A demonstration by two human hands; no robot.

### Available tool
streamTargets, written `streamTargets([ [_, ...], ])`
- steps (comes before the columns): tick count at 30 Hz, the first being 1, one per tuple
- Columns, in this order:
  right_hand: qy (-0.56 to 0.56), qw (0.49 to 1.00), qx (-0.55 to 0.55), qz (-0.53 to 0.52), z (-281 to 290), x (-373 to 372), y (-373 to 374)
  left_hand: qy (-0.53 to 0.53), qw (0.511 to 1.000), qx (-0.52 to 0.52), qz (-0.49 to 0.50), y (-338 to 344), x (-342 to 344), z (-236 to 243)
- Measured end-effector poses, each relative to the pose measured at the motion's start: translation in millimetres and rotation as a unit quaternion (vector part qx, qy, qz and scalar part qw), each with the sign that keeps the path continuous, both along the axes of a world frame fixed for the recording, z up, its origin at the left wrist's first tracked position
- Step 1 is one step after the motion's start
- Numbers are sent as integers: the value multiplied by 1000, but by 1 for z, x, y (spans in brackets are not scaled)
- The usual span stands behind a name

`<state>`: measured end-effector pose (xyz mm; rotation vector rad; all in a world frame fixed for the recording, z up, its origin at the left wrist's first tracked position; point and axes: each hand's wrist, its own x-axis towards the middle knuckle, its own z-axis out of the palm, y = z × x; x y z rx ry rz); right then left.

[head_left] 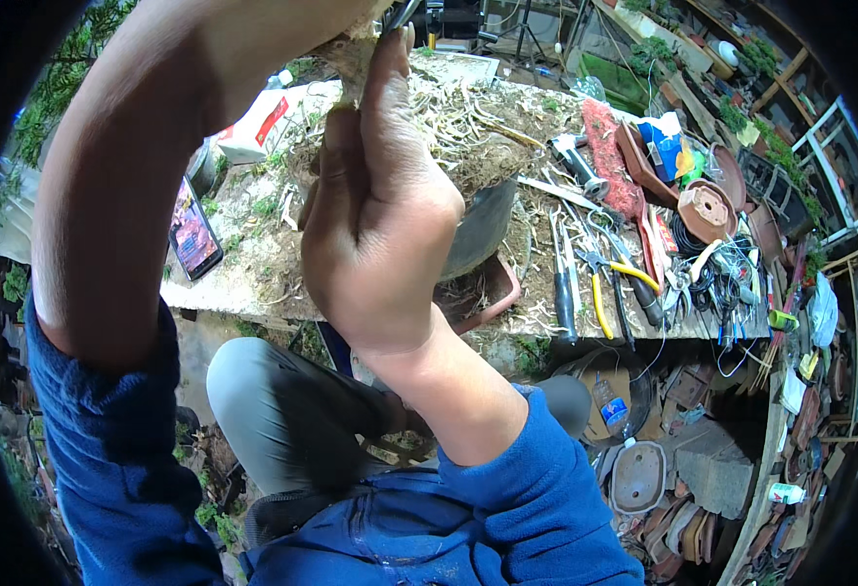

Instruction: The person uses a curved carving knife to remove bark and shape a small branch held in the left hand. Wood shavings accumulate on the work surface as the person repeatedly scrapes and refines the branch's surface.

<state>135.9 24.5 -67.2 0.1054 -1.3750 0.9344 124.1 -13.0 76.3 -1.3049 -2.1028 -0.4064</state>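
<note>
My left arm reaches up and across the top of the view. My left hand (287, 21) is cut off by the upper edge, so its fingers do not show. It is close to a pale brown, root-like woody piece (353, 63). In the middle, my right hand (385, 210) is raised with its fingers folded. One finger presses along a dark metal tool (406, 13) at the top edge; most of that tool is out of sight. Behind the right hand lie a heap of pale, tangled roots (463, 112) with soil and a dark rounded pot (483, 230).
A soil-strewn worktable (248, 220) carries a phone (194, 230) at left. At right are yellow-handled pliers (600, 293), several other hand tools, a red mesh pad (610, 156) and a brown hexagonal pot (707, 210). Below the table's right edge sits an oval tray (637, 479).
</note>
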Motion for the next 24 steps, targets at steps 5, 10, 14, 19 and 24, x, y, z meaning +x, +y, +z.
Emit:
streamTargets([
  [5, 14, 1000, -8, -5, 2, 1, -3, -84, 995, -44, -24, -8, -15, 8],
  [10, -70, 997, 13, -27, 0, 5, -5, 140, 965, -169, -141, -7, -49, 22],
  [14, -69, 996, 35, -31, 0, 7, -3, 86, 941, -117, -305, -2, -67, 25],
  [19, -77, 996, 33, 10, 6, 24, 13, -169, 978, -69, -100, -9, -39, 28],
  [24, -98, 982, -95, 132, 7, 36, 15, 25, 958, -150, -244, -2, -31, 38],
])
